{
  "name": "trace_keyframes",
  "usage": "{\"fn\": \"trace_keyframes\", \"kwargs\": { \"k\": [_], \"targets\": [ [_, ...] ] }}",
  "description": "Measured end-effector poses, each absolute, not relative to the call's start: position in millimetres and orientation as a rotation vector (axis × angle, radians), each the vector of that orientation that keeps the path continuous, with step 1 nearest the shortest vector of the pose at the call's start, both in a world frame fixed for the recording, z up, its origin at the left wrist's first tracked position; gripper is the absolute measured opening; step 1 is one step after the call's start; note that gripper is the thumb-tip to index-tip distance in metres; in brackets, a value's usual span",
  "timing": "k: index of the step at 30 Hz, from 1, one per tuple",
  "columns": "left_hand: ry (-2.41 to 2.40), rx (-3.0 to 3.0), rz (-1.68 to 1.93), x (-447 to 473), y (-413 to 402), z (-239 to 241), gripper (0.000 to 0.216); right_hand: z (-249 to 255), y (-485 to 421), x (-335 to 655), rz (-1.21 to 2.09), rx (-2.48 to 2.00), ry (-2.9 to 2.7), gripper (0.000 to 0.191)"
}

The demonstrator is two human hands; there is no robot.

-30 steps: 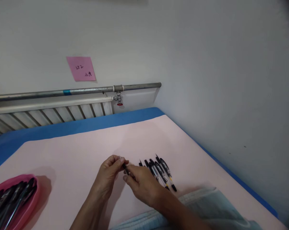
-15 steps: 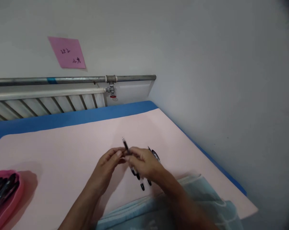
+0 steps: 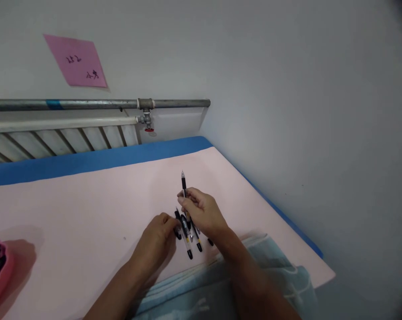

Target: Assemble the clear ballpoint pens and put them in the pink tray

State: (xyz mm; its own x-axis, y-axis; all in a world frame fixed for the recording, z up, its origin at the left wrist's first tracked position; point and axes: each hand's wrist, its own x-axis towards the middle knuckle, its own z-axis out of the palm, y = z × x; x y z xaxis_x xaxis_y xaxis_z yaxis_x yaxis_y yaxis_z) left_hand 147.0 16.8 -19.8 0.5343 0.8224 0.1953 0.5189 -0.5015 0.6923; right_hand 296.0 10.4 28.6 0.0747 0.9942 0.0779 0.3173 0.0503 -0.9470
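In my right hand [image 3: 203, 209] is a black gel pen [image 3: 184, 184], pinched between thumb and fingers. Its uncapped metal tip points up and away from me. My left hand [image 3: 161, 233] is lowered over the pile, fingertips closed on a dark pen cap [image 3: 178, 233]. Between and below my hands lie several clear-barrelled pens [image 3: 188, 249] with black ends, some crossing others. Among them is a cap with a clip [image 3: 184, 222]. A small black piece [image 3: 210, 242] lies by my right wrist. My right hand partly covers the pile.
A pink basket [image 3: 8, 271] with black pens stands at the left edge. Light blue cloth [image 3: 187, 298] lies along the near side. The pink tabletop sheet [image 3: 87, 213] has a blue border [image 3: 121, 160]. Behind are a radiator [image 3: 67, 140] and pipe [image 3: 101, 104]; a wall closes the right.
My hands have moved apart. The right has lifted the pen slightly up and away; the left has come down to the pile. The view has shifted, leaving less of the basket visible.
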Motion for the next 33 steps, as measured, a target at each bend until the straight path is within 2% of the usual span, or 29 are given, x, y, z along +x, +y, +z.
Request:
{"fn": "trace_keyframes", "kwargs": {
  "k": [8,12,18,21,23,28,33],
  "targets": [
    [1.168,2.469,0.414,145.3,14.9,-22.0,0.026,28.7,11.0,295.1,0.94,-1.429,-1.399,0.016],
    [1.262,2.553,0.242,137.8,15.0,-16.4,0.031,27.2,11.0,294.8,0.918,-1.416,-1.435,0.016],
    [1.453,2.462,-0.117,135.2,17.2,-5.4,0.024,24.0,11.9,295.0,0.914,-1.428,-1.47,0.016],
    [1.601,2.288,-0.006,126.8,27.1,-8.4,0.021,23.3,12.2,294.1,0.888,-1.456,-1.527,0.016],
    [1.593,2.002,0.205,116.4,36.2,-9.5,0.016,22.4,11.3,291.4,0.876,-1.484,-1.593,0.015],
    [1.153,0.988,0.868,91.7,51.0,0.2,0.023,17.9,4.6,275.6,0.98,-1.474,-1.791,0.014],
    [0.992,0.652,1.052,87.6,52.9,8.7,0.021,16.4,-0.8,263.2,1.051,-1.393,-1.902,0.012]
  ]
}}
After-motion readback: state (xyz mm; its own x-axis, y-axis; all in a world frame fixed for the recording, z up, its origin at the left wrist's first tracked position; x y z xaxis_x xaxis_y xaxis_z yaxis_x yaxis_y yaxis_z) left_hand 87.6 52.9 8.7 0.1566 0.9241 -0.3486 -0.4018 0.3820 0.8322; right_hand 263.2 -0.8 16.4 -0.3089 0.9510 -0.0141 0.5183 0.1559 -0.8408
